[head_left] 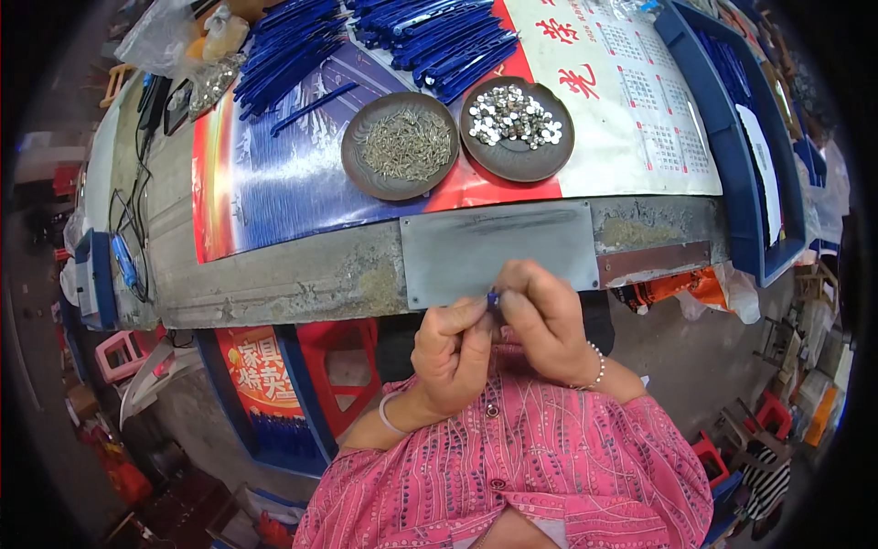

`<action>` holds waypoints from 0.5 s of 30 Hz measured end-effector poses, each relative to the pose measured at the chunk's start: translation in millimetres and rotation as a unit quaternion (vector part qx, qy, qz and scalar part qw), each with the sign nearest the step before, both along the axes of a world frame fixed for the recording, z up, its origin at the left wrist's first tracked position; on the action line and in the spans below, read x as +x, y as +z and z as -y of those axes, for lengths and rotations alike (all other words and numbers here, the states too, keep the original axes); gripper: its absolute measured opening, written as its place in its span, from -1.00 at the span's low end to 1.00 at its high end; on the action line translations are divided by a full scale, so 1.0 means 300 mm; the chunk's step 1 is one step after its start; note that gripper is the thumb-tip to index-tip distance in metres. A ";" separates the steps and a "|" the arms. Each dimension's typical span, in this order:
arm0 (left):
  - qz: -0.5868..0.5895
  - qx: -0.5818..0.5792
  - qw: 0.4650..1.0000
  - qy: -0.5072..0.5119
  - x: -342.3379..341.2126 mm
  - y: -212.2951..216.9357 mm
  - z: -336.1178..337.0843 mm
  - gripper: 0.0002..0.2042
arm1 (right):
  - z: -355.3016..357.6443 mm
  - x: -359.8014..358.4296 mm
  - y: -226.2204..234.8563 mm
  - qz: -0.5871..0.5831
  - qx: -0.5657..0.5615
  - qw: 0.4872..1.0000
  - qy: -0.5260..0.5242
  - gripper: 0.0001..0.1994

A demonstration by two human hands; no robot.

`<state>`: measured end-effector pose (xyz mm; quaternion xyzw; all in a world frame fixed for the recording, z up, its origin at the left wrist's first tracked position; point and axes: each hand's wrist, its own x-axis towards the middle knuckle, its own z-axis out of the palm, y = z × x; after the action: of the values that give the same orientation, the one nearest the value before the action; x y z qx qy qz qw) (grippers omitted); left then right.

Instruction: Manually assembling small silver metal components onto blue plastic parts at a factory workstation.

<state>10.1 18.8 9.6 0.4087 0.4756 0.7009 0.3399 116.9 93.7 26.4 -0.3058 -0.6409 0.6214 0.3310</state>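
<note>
My left hand (451, 355) and my right hand (547, 316) meet in front of my chest, close to the table's near edge. Both are pinched closed on a small dark blue piece (494, 298); the fingertips cover most of it, so its full shape is hidden. Just beyond my hands, a grey metal plate (498, 242) is fixed to the table edge. Past it stand two round dark dishes. The left dish (362, 176) holds many thin metal pins (407, 145); the right dish (526, 167) holds small round white and dark pieces (512, 116).
Piles of long thin blue strips (439, 41) lie at the back on a poster sheet (302, 197). A blue tray (764, 247) stands at the right. Below the table at the left are a blue crate (240, 430) and a red stool (338, 343). Cables (137, 210) lie at the left.
</note>
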 end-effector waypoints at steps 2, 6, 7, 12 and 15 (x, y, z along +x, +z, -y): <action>0.000 -0.006 1.000 0.005 -0.002 0.002 0.009 -0.83 | 0.004 0.000 -0.010 -0.046 0.009 0.999 -0.010 -0.88; -0.114 -0.006 0.993 0.029 -0.017 -0.003 0.001 -0.82 | -0.015 -0.028 -0.040 -0.016 0.272 0.960 -0.070 -0.88; -0.135 -0.003 0.990 0.032 -0.018 -0.004 0.001 -0.82 | -0.014 -0.031 -0.046 -0.007 0.324 0.942 -0.085 -0.88; -0.032 -0.024 0.999 -0.007 -0.012 -0.018 0.021 -0.83 | 0.014 -0.027 0.007 0.072 0.237 0.966 -0.070 -0.90; -0.017 0.004 1.000 -0.002 -0.007 -0.021 0.009 -0.82 | -0.003 -0.008 0.018 0.030 0.083 0.996 -0.023 -0.91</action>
<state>8.0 16.0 3.4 0.4227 0.4772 0.6955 0.3316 114.6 94.6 31.9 -0.3108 -0.6928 0.5485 0.3501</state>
